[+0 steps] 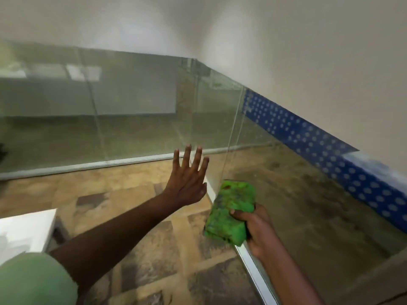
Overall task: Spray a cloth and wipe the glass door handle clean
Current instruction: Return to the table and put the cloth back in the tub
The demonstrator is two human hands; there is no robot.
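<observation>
Cloth [230,213], green and folded, sits low and right of centre in the frame, clenched in the person's right hand [255,230] beside the edge of a glass door [286,183]. The left hand [187,177], fingers spread and holding nothing, reaches toward the glass panel [110,111] at centre. Tan and brown patterned floor tiles [141,249] fill the lower frame; a blue dotted band [308,137] crosses the glass at right beneath a pale wall [286,51]. A white object [24,230] sits at lower left.

Right hand [255,230] grips green cloth [231,213]; left hand [187,179] spread open.
</observation>
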